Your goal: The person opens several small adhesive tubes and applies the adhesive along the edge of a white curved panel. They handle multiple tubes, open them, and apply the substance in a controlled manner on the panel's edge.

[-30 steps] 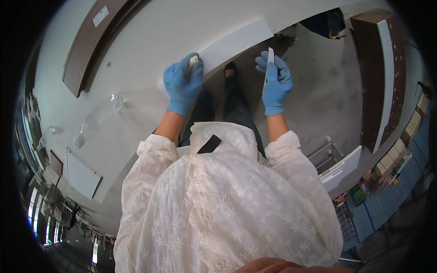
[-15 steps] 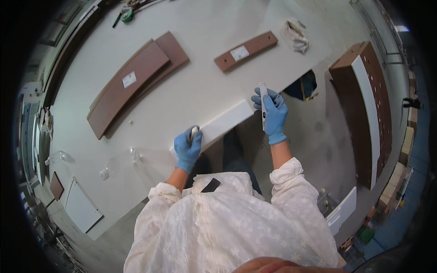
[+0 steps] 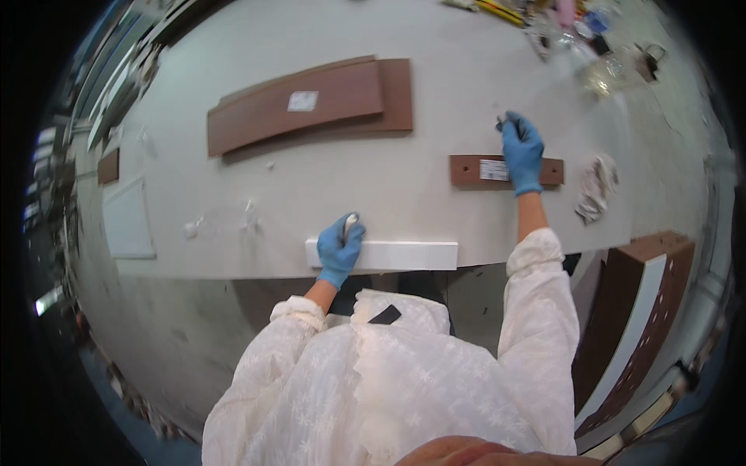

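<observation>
My left hand (image 3: 339,247), in a blue glove, is closed around a small white rounded piece (image 3: 351,220). It is over the left end of a narrow white board (image 3: 408,255) at the table's near edge. My right hand (image 3: 522,151), also gloved in blue, reaches over a brown strip (image 3: 477,170) with holes and a white label. Its fingers are bent together, and a small dark tip shows beside them. Most of what it holds is hidden.
Two stacked brown curved panels (image 3: 311,109) lie at the far left of the table (image 3: 435,46). A crumpled whitish cloth (image 3: 597,189) is right of the strip. Mixed small items (image 3: 571,35) lie at the far right. A brown panel stack (image 3: 641,311) stands right of me.
The view has turned. My right hand has moved away from the white board to above the brown strip; the slim white tool it held no longer shows clearly. My left hand keeps its grip.
</observation>
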Tool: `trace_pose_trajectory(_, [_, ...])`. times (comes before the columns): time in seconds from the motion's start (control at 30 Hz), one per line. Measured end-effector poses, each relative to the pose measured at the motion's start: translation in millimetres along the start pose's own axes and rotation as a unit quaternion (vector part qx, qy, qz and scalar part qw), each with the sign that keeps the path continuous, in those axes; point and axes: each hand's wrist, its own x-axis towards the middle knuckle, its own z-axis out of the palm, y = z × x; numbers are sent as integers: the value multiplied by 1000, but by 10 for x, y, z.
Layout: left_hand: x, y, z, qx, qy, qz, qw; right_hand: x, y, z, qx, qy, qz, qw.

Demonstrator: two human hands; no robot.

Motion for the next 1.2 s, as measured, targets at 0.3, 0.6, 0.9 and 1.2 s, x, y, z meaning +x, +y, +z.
trace_pose_trajectory(0.3, [67, 144, -71, 43, 9, 10, 999, 1232, 254, 681, -92, -129, -11, 987])
trace_pose_trajectory(0.6, [59, 113, -164, 2, 11, 34, 999, 727, -524, 1236, -471, 182, -353, 787])
trace_pose_trajectory(0.9, [74, 193, -931, -305, 39, -128, 943, -1334, -1258, 3611, -236, -280, -456, 811])
trace_pose_trajectory(1.2, [147, 210, -1887, -350, 61, -98, 930, -1705, -1304, 4068, -409, -255, -377, 791])
